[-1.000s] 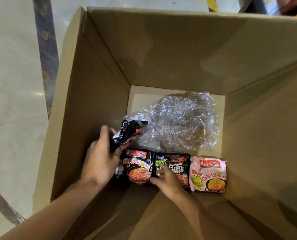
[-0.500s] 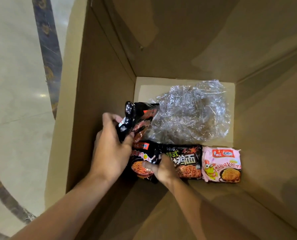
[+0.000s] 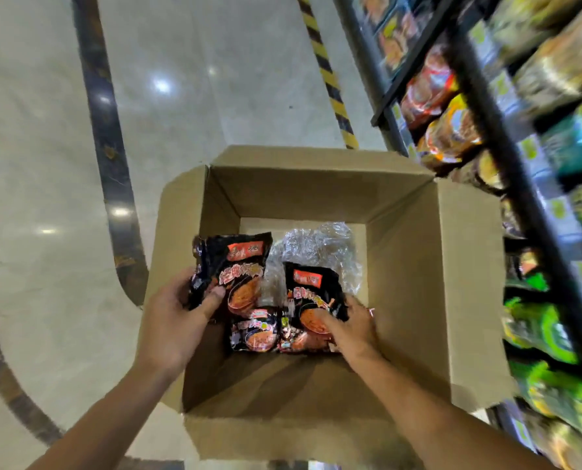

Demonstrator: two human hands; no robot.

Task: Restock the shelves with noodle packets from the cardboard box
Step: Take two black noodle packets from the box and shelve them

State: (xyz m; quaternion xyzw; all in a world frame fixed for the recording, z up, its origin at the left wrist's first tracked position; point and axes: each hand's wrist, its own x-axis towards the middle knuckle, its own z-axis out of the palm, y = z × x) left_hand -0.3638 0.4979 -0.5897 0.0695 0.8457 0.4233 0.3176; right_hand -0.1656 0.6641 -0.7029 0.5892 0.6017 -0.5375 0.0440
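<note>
At frame centre, above the cardboard box (image 3: 418,266), the left hand (image 3: 174,320) holds one black noodle packet (image 3: 238,266); the right hand (image 3: 350,327) holds another packet (image 3: 311,293) by its lower edge.

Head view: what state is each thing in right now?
Brown cardboard box: flaps open, on the floor.
Left hand: grips black noodle packet, lifted.
Right hand: grips second black noodle packet.
Two black packets on box bottom: lying flat.
Crumpled clear plastic wrap: loose in box.
Shelves: stocked, blurred.
</note>
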